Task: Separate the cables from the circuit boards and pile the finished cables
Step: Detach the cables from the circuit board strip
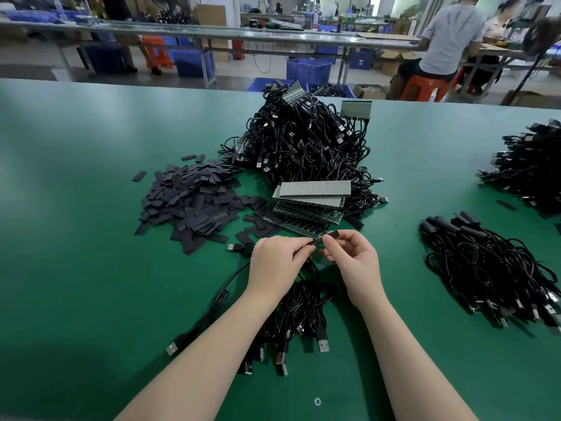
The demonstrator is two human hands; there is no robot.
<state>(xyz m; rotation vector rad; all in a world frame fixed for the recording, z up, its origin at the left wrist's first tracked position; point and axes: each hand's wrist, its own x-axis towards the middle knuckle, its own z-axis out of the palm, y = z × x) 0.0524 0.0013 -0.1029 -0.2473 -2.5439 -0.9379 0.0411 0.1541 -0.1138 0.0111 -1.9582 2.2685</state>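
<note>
Your green table (91, 284) carries everything, so start at its far edge: the big tangled heap of black cables (306, 144) sits there near the middle, with a few strips of circuit boards (355, 110) standing out of its top, their leads not yet freed. Toward the right edge lie two piles of cables, a blurred one (528, 168) further back and the finished bundle (485, 268) nearer you, its sleeved ends pointing toward the far edge. Left of the heap spreads a loose scatter of flat black sleeves (188, 202). Just in front of the heap rests a stack of boards (306, 208), and between your forearms, near the front edge, lies a small bunch of cables (291, 323) with their USB plugs (323, 344) toward you.

Your left hand (273, 262) pinches the end of one cable (312, 243), fingers curled round it; your right hand (352, 256) pinches a short black sleeve (333, 234) at that same end. I judge you are dressing the end of a single freed cable. The next move likely calls for keeping the lead steady with the left while the right seats the piece squarely, then laying the cable on the finished bundle.

No brand, label or writing can be read anywhere.
</note>
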